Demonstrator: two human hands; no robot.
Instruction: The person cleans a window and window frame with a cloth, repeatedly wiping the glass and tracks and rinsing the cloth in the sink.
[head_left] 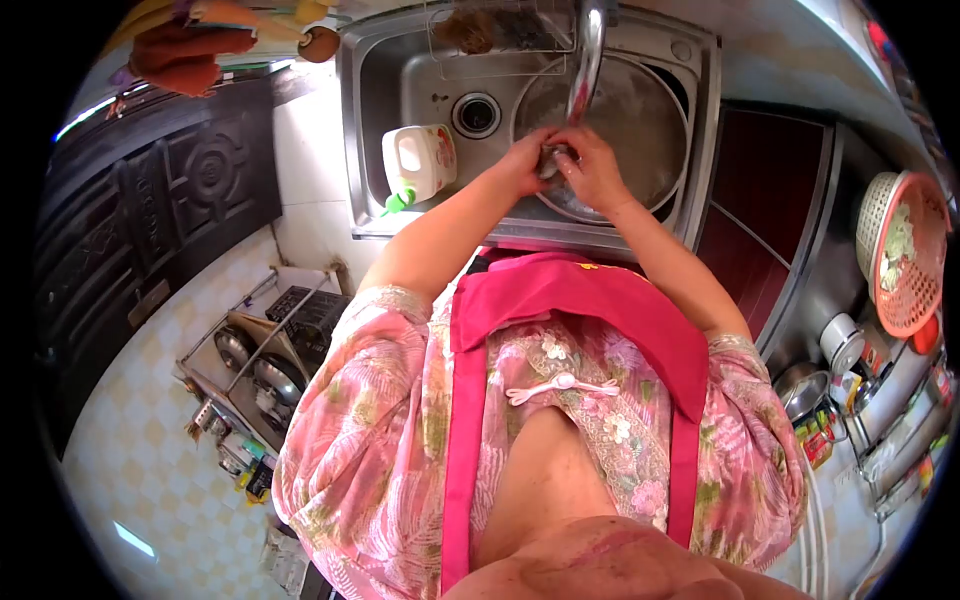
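Observation:
Under the faucet (588, 65), my two hands are together over a large round basin (640, 110) in the right bowl of the steel sink. My left hand (530, 162) and my right hand (592, 168) both have their fingers curled round a small, wet, greyish thing (552, 160), too small and covered to name. Cloudy water shows in the basin below them. To the left, a white bottle with a green cap (420, 160) lies in the left bowl, near the drain (475, 115).
A wire rack (500, 62) spans the back of the sink. Baskets with pale green pieces (908, 250) stand at the far right, near a white lidded container (842, 340). A shelf rack with pan lids (265, 350) is at lower left.

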